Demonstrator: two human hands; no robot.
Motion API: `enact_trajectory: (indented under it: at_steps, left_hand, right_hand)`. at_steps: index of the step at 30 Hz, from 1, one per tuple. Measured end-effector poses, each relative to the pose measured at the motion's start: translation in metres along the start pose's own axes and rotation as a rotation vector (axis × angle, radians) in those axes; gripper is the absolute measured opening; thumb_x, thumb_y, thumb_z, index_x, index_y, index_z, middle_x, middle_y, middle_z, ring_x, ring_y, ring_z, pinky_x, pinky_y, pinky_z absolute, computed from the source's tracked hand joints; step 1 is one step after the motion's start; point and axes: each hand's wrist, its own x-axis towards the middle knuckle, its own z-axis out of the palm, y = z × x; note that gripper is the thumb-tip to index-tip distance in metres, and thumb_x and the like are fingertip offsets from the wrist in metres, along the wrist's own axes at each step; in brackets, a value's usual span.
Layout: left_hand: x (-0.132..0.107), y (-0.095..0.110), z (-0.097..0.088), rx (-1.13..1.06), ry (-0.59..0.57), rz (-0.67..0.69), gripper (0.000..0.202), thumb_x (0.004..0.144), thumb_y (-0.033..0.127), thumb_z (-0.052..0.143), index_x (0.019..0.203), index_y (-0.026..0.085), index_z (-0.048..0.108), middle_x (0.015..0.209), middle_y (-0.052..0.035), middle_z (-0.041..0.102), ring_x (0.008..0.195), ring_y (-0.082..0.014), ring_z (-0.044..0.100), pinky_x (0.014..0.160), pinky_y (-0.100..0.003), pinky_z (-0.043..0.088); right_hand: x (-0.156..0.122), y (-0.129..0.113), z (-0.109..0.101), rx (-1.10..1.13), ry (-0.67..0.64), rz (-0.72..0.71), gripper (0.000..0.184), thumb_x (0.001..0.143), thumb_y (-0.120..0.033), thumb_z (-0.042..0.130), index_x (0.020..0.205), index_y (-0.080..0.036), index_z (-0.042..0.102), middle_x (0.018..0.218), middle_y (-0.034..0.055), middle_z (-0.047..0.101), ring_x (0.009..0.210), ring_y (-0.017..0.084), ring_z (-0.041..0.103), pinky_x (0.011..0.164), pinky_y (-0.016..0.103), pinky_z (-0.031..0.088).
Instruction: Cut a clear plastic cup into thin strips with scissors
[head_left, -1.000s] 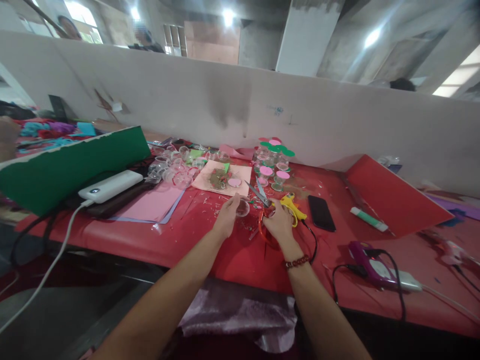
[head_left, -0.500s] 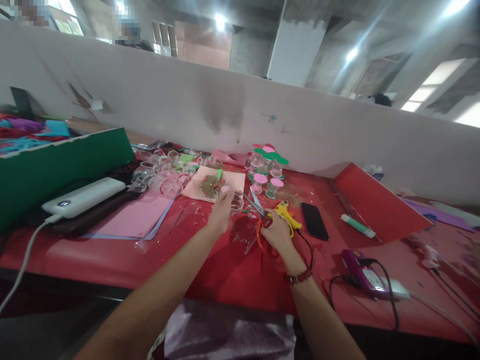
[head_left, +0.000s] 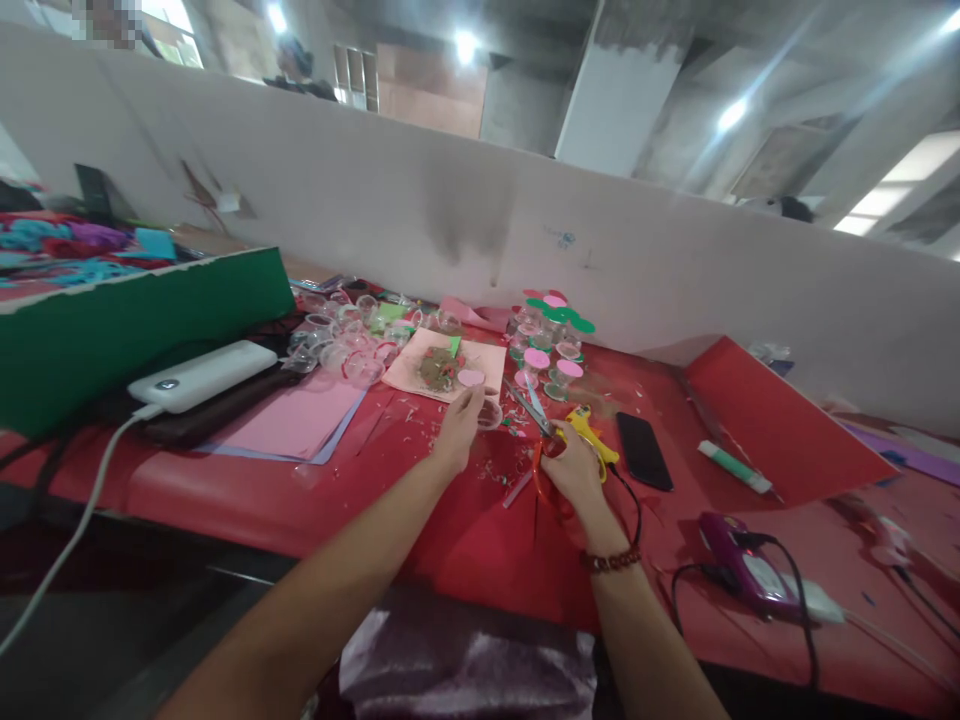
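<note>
My right hand [head_left: 574, 468] is closed around the red handles of a pair of scissors [head_left: 534, 412], whose open blades point up and to the left. Fingers of my left hand [head_left: 456, 432] pinch a small clear plastic cup [head_left: 490, 413] just left of the blades. Both hands hover over the red table covering [head_left: 465, 520], among small scraps. A pink paper sheet [head_left: 444, 363] with brown bits and a pink disc lies just behind my left hand.
Several clear cups with pink and green lids [head_left: 547, 340] stand behind. A yellow glue gun [head_left: 589, 432], a black phone [head_left: 643, 451], a glue stick [head_left: 733, 466] and a purple device [head_left: 739, 560] lie right. A white power bank [head_left: 201, 375], pink sheets [head_left: 292, 420] and a green board [head_left: 135, 325] sit left.
The camera view shifted slightly. My hands stay together over the table with the cup and scissors, with the left hand a little nearer the pink sheet.
</note>
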Motion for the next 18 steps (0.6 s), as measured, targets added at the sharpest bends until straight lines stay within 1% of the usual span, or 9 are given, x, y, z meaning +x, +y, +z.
enact_trajectory:
  at_steps: [3,6,10,12,15,17,18]
  left_hand:
    - [0.0,-0.002,0.006,-0.028,-0.017,-0.002,0.043,0.072,0.057,0.064,0.091,0.018,0.065,0.067,-0.0002,0.061,0.06,-0.011,0.056,0.06,-0.024,0.046]
    - [0.001,-0.004,0.009,-0.019,-0.035,0.018,0.043,0.073,0.058,0.062,0.084,0.017,0.064,0.066,-0.0006,0.061,0.06,-0.0115,0.056,0.06,-0.024,0.046]
    - [0.0,-0.004,0.005,0.062,-0.053,0.041,0.041,0.076,0.058,0.06,0.079,0.017,0.065,0.067,-0.0013,0.062,0.061,-0.0128,0.056,0.06,-0.025,0.045]
    - [-0.001,-0.002,0.002,0.065,-0.047,0.037,0.041,0.076,0.057,0.06,0.078,0.017,0.065,0.066,-0.0012,0.062,0.061,-0.0129,0.056,0.06,-0.025,0.045]
    - [-0.002,0.001,0.0,0.012,-0.021,0.031,0.041,0.075,0.057,0.061,0.079,0.017,0.064,0.066,-0.0007,0.061,0.06,-0.012,0.055,0.06,-0.025,0.045]
    - [-0.002,0.002,0.0,-0.006,-0.009,0.029,0.042,0.075,0.058,0.061,0.081,0.016,0.064,0.066,-0.0009,0.06,0.059,-0.0111,0.054,0.06,-0.024,0.044]
    - [-0.003,0.002,0.0,-0.005,-0.006,0.033,0.043,0.076,0.058,0.06,0.082,0.016,0.064,0.067,-0.001,0.06,0.059,-0.0108,0.054,0.06,-0.024,0.044]
  right_hand:
    - [0.0,0.0,-0.002,-0.023,-0.014,-0.005,0.053,0.067,-0.028,0.064,0.12,-0.026,0.056,0.104,0.004,0.066,0.1,0.024,0.06,0.087,0.035,0.043]
    - [-0.001,-0.003,-0.001,-0.076,-0.036,-0.002,0.056,0.069,-0.035,0.065,0.124,-0.026,0.056,0.11,0.0064,0.065,0.104,0.026,0.058,0.087,0.037,0.043]
    - [-0.006,-0.01,-0.002,-0.225,-0.054,-0.015,0.058,0.073,-0.041,0.064,0.128,-0.025,0.054,0.114,0.0105,0.063,0.108,0.029,0.056,0.089,0.041,0.041]
    - [-0.01,-0.015,-0.008,-0.318,-0.069,-0.051,0.054,0.076,-0.043,0.062,0.126,-0.026,0.057,0.113,0.0119,0.063,0.107,0.031,0.055,0.089,0.045,0.04]
    - [-0.013,-0.021,-0.021,-0.414,-0.062,-0.078,0.042,0.078,-0.047,0.06,0.115,-0.026,0.064,0.108,0.0129,0.064,0.104,0.034,0.056,0.087,0.052,0.038]
    - [-0.012,-0.027,-0.027,-0.363,-0.001,-0.103,0.038,0.08,-0.045,0.059,0.111,-0.025,0.066,0.108,0.0131,0.064,0.104,0.033,0.056,0.088,0.05,0.039]
    - [-0.01,-0.03,-0.028,-0.284,0.025,-0.136,0.035,0.082,-0.043,0.058,0.11,-0.024,0.066,0.108,0.0125,0.065,0.103,0.031,0.057,0.088,0.047,0.041]
